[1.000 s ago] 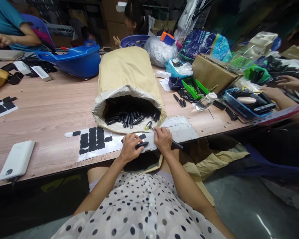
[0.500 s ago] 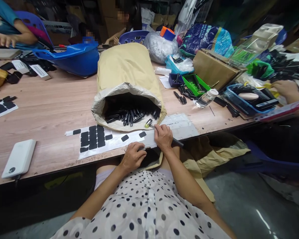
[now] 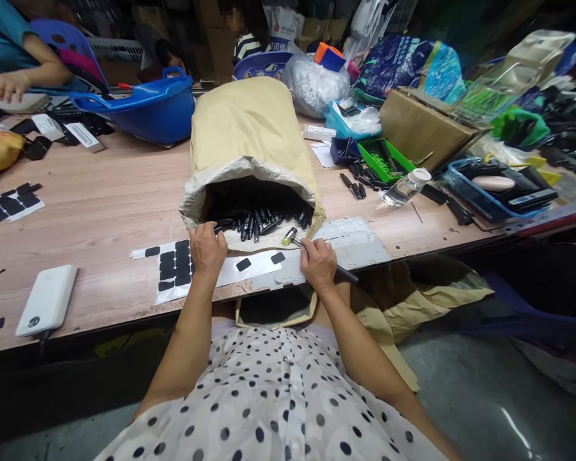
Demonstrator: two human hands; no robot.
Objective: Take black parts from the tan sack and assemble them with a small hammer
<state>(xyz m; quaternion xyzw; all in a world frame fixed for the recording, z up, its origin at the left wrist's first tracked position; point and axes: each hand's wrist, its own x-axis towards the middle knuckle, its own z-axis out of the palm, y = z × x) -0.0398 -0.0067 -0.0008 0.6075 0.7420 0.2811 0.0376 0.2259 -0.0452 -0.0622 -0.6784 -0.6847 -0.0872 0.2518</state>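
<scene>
Cluttered workshop, long worktable (image 3: 125,186), hammer (image 3: 290,236), sack (image 3: 249,125) of black parts (image 3: 252,225), green tray (image 3: 399,175), co-worker (image 3: 2,35) opposite

Between the left hand (image 3: 208,253) and the obstructing hammer (image 3: 290,236), the gaping paper sack (image 3: 249,121) leaves room above its black pens (image 3: 250,224).

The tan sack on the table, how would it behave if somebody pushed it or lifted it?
The tan sack would probably flex at its mouth, since the pale rim looks creased and uneven. Tipped mouth-down, it might spill, because loose black pieces lie close to the opening. Rolling seems unlikely, as it lies broad on the table.
</scene>
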